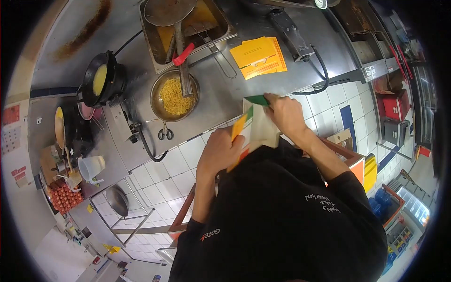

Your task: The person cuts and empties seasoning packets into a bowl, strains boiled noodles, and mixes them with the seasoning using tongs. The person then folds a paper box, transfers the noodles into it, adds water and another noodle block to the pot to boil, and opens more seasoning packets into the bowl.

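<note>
Both hands hold a paper food carton (pixel 263 127) in front of my chest, its pale inside showing and its outside yellow, green and red. My left hand (pixel 218 152) is closed around the yellow side wall. My right hand (pixel 286 115) pinches the green flap at the far edge. On the steel counter beyond lie several flat yellow-orange cartons (pixel 258 56), overlapping. Left of them a metal bowl (pixel 156 105) holds cooked noodles (pixel 176 98), with a strainer handle reaching over it. Black scissors (pixel 165 132) lie just below the bowl.
A deep steel tray (pixel 152 51) with strainers and a red-handled tool stands at the back. Black pans (pixel 96 80) sit on burners to the left, near a white jug (pixel 91 167) and stacked eggs (pixel 65 196). A black device (pixel 291 35) stands right of the cartons.
</note>
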Tool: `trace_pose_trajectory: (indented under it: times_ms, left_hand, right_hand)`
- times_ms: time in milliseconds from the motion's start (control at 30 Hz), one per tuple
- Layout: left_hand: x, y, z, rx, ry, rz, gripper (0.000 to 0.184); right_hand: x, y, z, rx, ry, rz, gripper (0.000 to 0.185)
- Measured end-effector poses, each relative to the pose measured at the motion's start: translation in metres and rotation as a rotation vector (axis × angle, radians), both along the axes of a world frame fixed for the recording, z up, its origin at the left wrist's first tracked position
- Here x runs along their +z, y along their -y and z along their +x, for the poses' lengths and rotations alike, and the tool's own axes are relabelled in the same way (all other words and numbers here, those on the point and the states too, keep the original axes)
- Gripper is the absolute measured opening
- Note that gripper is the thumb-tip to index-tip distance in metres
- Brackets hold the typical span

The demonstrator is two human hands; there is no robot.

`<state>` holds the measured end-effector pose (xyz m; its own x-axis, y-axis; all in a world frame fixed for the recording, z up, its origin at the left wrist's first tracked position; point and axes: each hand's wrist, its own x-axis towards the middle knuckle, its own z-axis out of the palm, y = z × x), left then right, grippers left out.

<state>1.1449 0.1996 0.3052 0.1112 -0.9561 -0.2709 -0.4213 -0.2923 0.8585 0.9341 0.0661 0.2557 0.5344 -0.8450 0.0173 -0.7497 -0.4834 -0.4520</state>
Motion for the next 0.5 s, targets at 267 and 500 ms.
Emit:
trace_pose_trajectory:
  times_ms: [267,500]
  left_hand:
    - [-0.002,0.044,0.027,-0.432,0.406,0.283,0.034]
    - [-0.105,-0.033,-0.02,0.564,0.351,-0.199,0.121]
  right_hand:
    - [-0.028,0.016,-0.016,0.293,-0.065,-0.031,0.028]
    - [-0.028,0.008,-0.032,0.21,0.005,0.699,0.068]
